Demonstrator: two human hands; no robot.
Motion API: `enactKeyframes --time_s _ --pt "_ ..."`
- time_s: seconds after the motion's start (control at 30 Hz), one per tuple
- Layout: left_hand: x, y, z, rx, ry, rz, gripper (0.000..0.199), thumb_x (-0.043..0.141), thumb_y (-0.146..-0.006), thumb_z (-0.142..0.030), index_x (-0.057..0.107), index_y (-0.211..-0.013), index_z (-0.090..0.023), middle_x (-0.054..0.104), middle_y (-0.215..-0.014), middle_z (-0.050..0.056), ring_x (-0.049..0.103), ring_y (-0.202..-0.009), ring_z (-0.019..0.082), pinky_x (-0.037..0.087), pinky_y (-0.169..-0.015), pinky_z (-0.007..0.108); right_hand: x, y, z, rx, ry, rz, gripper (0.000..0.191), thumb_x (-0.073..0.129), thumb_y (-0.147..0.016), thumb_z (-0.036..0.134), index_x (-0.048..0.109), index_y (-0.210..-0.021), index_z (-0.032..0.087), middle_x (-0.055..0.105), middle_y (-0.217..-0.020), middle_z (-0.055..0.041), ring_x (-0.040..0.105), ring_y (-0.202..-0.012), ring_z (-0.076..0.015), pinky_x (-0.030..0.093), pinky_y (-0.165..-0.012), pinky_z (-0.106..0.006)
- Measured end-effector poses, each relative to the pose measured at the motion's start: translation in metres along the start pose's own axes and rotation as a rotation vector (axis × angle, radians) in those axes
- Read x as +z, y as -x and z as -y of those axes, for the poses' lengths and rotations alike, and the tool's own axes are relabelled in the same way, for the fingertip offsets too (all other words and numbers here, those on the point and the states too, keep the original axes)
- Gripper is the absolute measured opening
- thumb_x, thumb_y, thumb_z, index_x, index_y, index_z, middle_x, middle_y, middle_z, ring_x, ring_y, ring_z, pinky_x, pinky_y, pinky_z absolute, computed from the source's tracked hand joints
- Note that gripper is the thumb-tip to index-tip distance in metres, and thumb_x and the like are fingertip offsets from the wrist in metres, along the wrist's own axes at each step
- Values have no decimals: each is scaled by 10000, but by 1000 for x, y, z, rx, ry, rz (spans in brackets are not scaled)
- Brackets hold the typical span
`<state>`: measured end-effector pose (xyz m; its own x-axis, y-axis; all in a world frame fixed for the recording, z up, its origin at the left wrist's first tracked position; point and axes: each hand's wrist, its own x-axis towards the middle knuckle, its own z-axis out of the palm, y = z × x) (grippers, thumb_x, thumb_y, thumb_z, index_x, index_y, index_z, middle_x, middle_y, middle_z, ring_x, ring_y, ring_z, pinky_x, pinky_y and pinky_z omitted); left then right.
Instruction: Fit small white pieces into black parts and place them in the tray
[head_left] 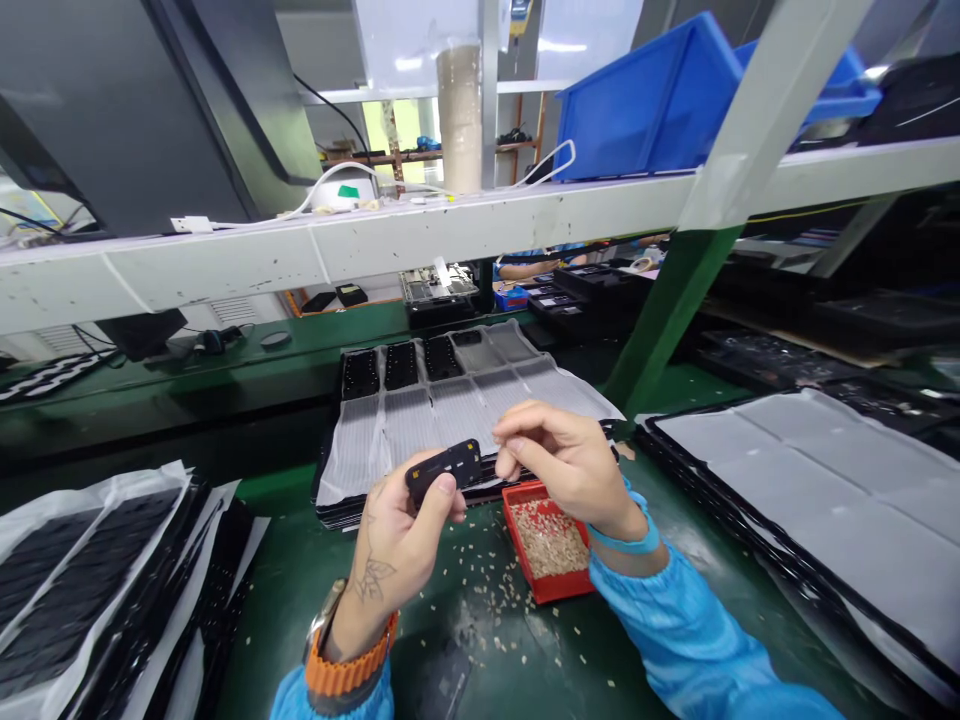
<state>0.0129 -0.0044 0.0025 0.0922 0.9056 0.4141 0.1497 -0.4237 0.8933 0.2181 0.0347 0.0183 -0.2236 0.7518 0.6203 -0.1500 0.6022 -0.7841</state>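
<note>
A small black rectangular part (444,472) with a few yellow spots lies in my left hand (401,535), thumb on its face and fingers behind it. To its right, my right hand (559,455) hovers with thumb and fingertips pinched together; whatever they hold, if anything, is too small to make out. Below my right hand stands a red tray (555,588) full of tiny beige pieces (551,540). More such pieces are scattered on the green table (480,625) around it. Behind both hands is a tray stack (409,425) with white liner sheets and several black parts in its back row.
Black trays with white sheets are stacked at the left (97,580) and at the right (825,490). A white shelf beam (420,250) crosses above the table, with a blue bin (645,100) on it. A green and white post (667,310) slants down behind my right hand.
</note>
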Motion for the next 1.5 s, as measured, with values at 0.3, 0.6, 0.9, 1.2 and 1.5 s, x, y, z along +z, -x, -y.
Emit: enactKeyframes --time_s 0.3,0.6,0.9,1.2,1.5 --pt "-5 -2 0 84 37 72 201 624 -1006 -338 766 -989 -196 700 -727 16 640 -680 143 516 -688 257 -6 -1 -2 20 -23 32 127 733 -917 289 730 -895 164 718 -804 -40 683 -723 -139 585 -672 -260" --pt "6 0 -3 -87 777 279 177 660 -977 -309 819 -1029 -252 735 -1265 119 687 -1146 279 550 -986 421 0 -2 -6 -53 -82 16 90 751 -908 255 699 -909 182 715 -804 -24 697 -784 -152 579 -719 -280" --pt "6 0 -10 -261 862 235 212 724 -922 -389 830 -1001 -224 745 -1291 160 734 -1069 285 592 -787 320 0 2 -4 -156 92 -113 12 721 -899 185 730 -906 186 763 -823 -47 730 -772 -174 603 -706 -297" --pt "9 0 -9 -266 832 178 245 730 -918 -380 833 -1054 -205 745 -1292 158 745 -1062 286 624 -815 331 -1 2 1 -234 279 -138 73 684 -909 149 739 -898 195 776 -815 -36 732 -731 -163 589 -661 -276" --pt "14 0 -12 -244 900 211 216 728 -921 -314 838 -1061 -192 782 -1213 137 757 -953 210 608 -823 259 1 0 1 -358 363 -14 167 621 -923 74 732 -952 195 765 -859 -43 729 -785 -169 596 -720 -301"
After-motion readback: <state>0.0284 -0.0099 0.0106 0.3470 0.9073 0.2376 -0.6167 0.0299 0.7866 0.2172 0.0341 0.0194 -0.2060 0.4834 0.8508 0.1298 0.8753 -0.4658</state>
